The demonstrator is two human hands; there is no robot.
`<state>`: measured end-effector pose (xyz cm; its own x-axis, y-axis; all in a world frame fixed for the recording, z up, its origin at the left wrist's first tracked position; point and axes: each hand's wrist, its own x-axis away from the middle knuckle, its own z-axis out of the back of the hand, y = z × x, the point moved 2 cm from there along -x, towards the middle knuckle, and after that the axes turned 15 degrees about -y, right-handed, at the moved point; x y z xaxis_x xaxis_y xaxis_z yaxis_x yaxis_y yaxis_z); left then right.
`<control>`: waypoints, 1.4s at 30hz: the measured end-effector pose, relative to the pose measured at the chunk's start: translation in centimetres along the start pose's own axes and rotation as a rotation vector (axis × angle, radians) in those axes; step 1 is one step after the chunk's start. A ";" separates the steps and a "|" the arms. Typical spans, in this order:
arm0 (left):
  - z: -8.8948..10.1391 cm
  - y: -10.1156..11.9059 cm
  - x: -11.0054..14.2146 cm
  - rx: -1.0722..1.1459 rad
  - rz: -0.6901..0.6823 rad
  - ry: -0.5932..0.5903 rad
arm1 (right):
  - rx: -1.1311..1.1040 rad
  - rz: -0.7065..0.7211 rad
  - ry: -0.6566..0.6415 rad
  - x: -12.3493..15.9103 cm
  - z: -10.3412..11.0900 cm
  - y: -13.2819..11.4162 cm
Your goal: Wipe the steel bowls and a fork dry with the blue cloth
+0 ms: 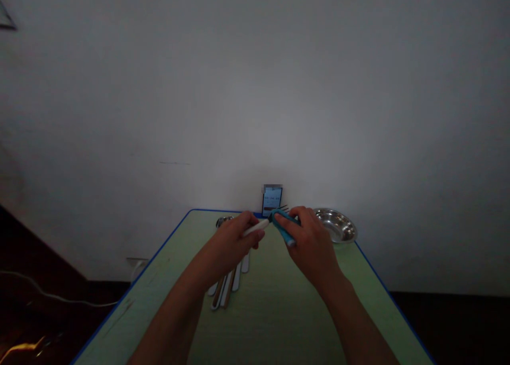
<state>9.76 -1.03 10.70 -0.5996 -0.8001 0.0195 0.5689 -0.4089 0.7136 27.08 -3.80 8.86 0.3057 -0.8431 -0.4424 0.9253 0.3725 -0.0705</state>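
A fork [257, 227] with a pale handle is gripped in my left hand [241, 231], its tines pointing up and to the right. My right hand [308, 235] is closed on a blue cloth [286, 236], which it presses against the fork near the base of the tines. The tine tips show past the cloth. Below and behind my left hand lie several utensils [227, 289] with white and brown handles, partly hidden by my hand and forearm. Shiny metal utensil heads [223, 220] show just beyond that hand.
A shiny metal bowl [338, 227] stands at the table's back right, beside my right hand. A phone [272, 199] leans upright against the wall [255, 115] at the back. The pale green table [274, 312] has a blue edge. A white cable [59, 296] runs on the left.
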 end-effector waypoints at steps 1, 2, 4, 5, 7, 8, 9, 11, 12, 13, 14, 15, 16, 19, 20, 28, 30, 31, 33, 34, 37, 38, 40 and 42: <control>0.0 0.0 0.1 0.003 0.002 0.000 | 0.004 -0.005 0.000 0.0 0.0 0.0; 0.0 0.0 0.1 0.001 0.004 -0.005 | 0.008 -0.013 0.002 0.0 0.0 0.0; 0.0 0.1 0.2 0.004 0.008 -0.005 | 0.019 -0.031 0.011 0.1 0.1 0.0; 0.0 0.1 0.2 0.005 0.009 -0.006 | 0.025 -0.038 0.018 0.1 0.1 0.0; 0.0 0.0 0.2 0.016 0.007 -0.012 | 0.035 -0.052 0.033 0.2 0.0 0.0; 0.1 0.0 0.2 0.021 0.008 -0.015 | 0.040 -0.058 0.042 0.2 0.0 0.1; 0.1 -0.1 0.2 0.023 0.008 -0.017 | 0.043 -0.063 0.050 0.2 0.0 0.1; 0.1 -0.2 0.3 0.021 0.007 -0.019 | 0.049 -0.071 0.065 0.2 -0.1 0.2; 0.2 -0.3 0.3 0.019 0.004 -0.018 | 0.052 -0.075 0.071 0.2 -0.1 0.3; 0.2 -0.3 0.3 0.017 0.002 -0.018 | 0.055 -0.078 0.075 0.2 -0.1 0.3; 0.3 -0.3 0.4 0.018 0.002 -0.019 | 0.059 -0.081 0.076 0.2 -0.1 0.4; 0.3 -0.3 0.4 0.020 0.006 -0.021 | 0.064 -0.085 0.078 0.2 -0.1 0.4; 0.3 -0.3 0.4 0.020 0.016 -0.024 | 0.068 -0.088 0.078 0.2 -0.1 0.5; 0.4 -0.3 0.4 0.029 0.036 -0.019 | 0.072 -0.096 0.085 0.2 -0.1 0.5; 0.4 -0.3 0.5 0.035 0.034 -0.016 | 0.072 -0.098 0.089 0.2 0.0 0.6; 0.3 -0.7 0.4 0.043 0.028 -0.012 | 0.047 -0.095 0.097 0.2 0.3 0.7; 0.3 -0.8 0.2 0.047 0.028 -0.007 | 0.043 -0.082 0.100 0.3 0.3 0.6; 0.2 -0.9 0.1 0.049 0.030 -0.005 | 0.042 -0.069 0.099 0.3 0.3 0.5; 0.2 -0.9 -0.2 0.049 0.026 0.001 | 0.030 -0.031 0.086 0.2 0.3 0.3; 0.1 -0.9 -0.3 0.047 0.019 0.005 | 0.021 -0.011 0.076 0.2 0.3 0.2; 0.1 -0.8 -0.5 0.043 0.001 0.010 | -0.002 0.027 0.030 0.2 0.2 -0.1; 0.1 -0.8 -0.5 0.043 -0.004 0.010 | -0.003 0.031 0.016 0.2 0.1 -0.2; 0.1 -0.7 -0.5 0.043 -0.007 0.010 | -0.001 0.029 -0.002 0.2 0.1 -0.3; 0.1 -0.6 -0.4 0.039 -0.006 0.008 | 0.007 0.020 -0.010 0.1 0.0 -0.4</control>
<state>9.66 -0.43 10.35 -0.5983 -0.8012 0.0091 0.5426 -0.3967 0.7404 26.80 -4.06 8.83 0.3263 -0.8392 -0.4351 0.9206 0.3866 -0.0552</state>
